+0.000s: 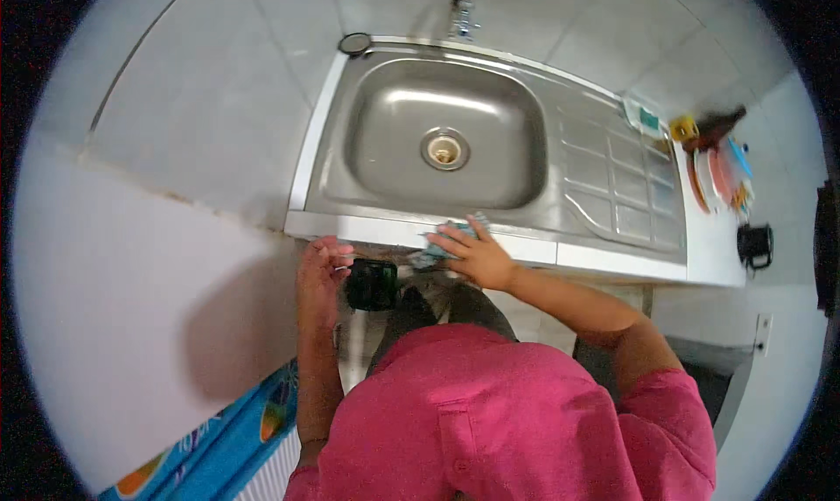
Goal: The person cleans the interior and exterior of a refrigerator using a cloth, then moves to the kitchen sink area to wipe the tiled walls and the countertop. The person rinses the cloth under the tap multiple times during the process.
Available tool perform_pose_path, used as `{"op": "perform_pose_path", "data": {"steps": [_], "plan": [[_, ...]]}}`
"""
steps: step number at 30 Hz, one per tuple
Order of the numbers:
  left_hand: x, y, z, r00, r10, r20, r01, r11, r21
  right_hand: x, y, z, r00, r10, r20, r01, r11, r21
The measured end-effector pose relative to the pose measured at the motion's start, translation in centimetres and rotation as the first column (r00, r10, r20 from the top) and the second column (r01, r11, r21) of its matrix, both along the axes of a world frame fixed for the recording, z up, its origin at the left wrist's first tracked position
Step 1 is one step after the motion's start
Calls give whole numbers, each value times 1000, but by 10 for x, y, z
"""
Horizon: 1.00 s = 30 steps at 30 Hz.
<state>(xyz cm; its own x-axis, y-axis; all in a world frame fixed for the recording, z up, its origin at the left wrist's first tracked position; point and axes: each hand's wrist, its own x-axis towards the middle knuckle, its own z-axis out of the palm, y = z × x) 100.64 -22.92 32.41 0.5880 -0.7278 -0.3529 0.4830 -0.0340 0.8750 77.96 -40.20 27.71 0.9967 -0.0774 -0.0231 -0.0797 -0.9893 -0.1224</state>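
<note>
My right hand (484, 259) lies palm down on a crumpled light green cloth (430, 257), its fingers spread over it. The cloth is bunched on the white tiled front edge (380, 230) of the counter and hangs slightly over it. At the left end of that edge is my left hand (323, 265), with loosely bent fingers and nothing visible in them. A dark square container (371, 284) shows just right of those fingers; whether they touch it I cannot tell. Behind the edge is a stainless steel sink basin (387, 153) with a round drain strainer (445, 149).
A ribbed drainboard (623, 179) adjoins the basin. A tap (463, 18) is on the wall behind, and a round dark-rimmed lid (355, 43) sits at the back left corner. Stacked plates (712, 176) and a black mug (755, 246) stand at the right.
</note>
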Motion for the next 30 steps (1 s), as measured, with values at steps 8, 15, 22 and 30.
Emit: {"op": "perform_pose_path", "data": {"steps": [8, 15, 22, 30], "plan": [[-27, -69, 6, 960, -275, 55, 278, 959, -46, -199, -48, 3, 966, -243, -89, 241, 970, -29], [-55, -102, 8, 911, -408, 64, 411, 911, -38, -321, -45, -10, 532, -823, 202, 808, 564, 171], [-67, -125, 4, 877, -475, 71, 478, 878, -30, -208, -57, -31, 38, -933, 358, 998, 50, 23], [-101, -170, 38, 829, -542, 141, 554, 829, -73, -188, -68, -7, 358, -909, 213, 904, 394, 165]]}}
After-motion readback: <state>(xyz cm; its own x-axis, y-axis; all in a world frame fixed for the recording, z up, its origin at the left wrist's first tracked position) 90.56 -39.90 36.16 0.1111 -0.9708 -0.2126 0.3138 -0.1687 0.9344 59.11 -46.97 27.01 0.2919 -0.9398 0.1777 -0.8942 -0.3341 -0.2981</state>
